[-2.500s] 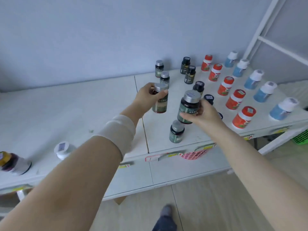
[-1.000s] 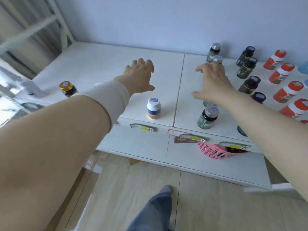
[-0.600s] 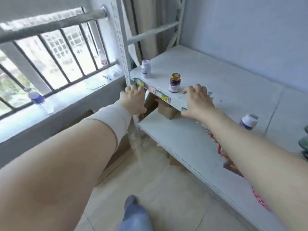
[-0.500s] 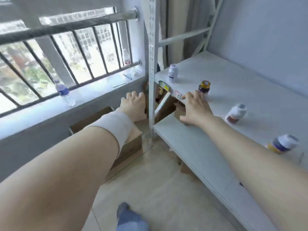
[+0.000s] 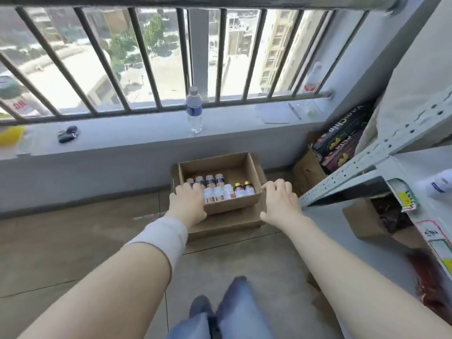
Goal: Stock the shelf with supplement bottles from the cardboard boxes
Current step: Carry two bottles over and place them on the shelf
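Looked like the fetch step: reached both hands out to the open cardboard box [image 5: 215, 167] on the floor [image 5: 73, 241], mid-frame, below the window sill [image 5: 117, 140]. Found the supplement bottles [image 5: 220, 190] upright in two rows against the box's near wall, back half bare. Had the left hand [image 5: 189, 204] over the near-left corner, fingers close together, tips on or just above the leftmost bottles; couldn't tell whether curled round one. Had the right hand [image 5: 280, 204] empty, fingers apart and relaxed, at the box's right rim; touching or just short, couldn't tell. Saw the shelf [image 5: 354, 177] at frame right, apart from the box.

Prob. needed next: a firm grip on one bottle per hand, a straight lift past the cardboard wall, then a swing right to the shelf top.

Edges: noted the box perched on a flatter carton [image 5: 227, 225], so raised off the floor, w/ a low near wall and easy clearance. Marked the shelf's perforated rail jutting in at frame right, beside the right hand's way back: prob. the main snag. Spotted a second box [image 5: 307, 173] w/ snack packs crowding the upper right. Had bare floor at lower left and centre for turning.
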{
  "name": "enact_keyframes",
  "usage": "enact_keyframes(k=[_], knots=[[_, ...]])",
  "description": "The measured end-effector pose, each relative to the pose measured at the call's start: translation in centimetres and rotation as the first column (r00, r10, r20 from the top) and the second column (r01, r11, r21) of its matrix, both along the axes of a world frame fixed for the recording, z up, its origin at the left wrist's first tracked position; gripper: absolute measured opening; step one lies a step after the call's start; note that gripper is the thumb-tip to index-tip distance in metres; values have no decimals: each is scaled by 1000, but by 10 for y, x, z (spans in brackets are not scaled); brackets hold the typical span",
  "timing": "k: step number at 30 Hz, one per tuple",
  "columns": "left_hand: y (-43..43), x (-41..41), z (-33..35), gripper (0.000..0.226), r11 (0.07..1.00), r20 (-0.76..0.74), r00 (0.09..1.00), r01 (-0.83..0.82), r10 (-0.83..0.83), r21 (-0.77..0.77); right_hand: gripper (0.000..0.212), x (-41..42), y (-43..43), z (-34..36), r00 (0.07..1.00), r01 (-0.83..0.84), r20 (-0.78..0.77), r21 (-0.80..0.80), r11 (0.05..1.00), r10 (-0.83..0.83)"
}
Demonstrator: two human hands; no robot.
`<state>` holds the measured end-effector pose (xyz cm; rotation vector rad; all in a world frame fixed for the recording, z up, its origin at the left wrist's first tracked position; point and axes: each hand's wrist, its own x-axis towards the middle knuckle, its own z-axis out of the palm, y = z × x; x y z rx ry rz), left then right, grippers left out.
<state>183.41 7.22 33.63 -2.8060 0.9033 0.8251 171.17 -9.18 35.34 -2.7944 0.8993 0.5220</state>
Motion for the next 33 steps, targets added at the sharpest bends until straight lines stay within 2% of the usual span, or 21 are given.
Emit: enact_keyframes(k=[6, 13, 17, 22, 25, 28, 33], knots=[[-33, 49, -63, 61, 991, -111, 986, -117, 124, 60, 59, 74, -45, -64, 993, -60, -102, 66, 996, 66], [-81, 92, -140, 68, 956, -245, 928, -246, 279, 157, 56, 135, -86, -146, 942, -106, -294, 193, 975, 161], [-109, 127, -223, 56, 946, -263, 913, -274, 312, 171, 51, 185, -109, -232, 927, -160, -300, 225, 961, 225], [-150, 184, -345, 46, 965, -118, 964, -221, 238, 144, 55, 254, -127, -364, 958, -13, -265, 348, 937, 111], [-174, 212, -393, 49, 984, -132, 981, -128, 144, 125, 58, 273, -129, -417, 958, 51, -281, 371, 927, 60], [-185, 224, -424, 53, 983, -179, 980, -55, 87, 177, 63, 273, -127, -449, 948, 106, -318, 408, 907, 32], [-185, 223, -441, 61, 976, -210, 970, -82, 125, 203, 65, 266, -123, -465, 918, 339, -363, 506, 793, -161]])
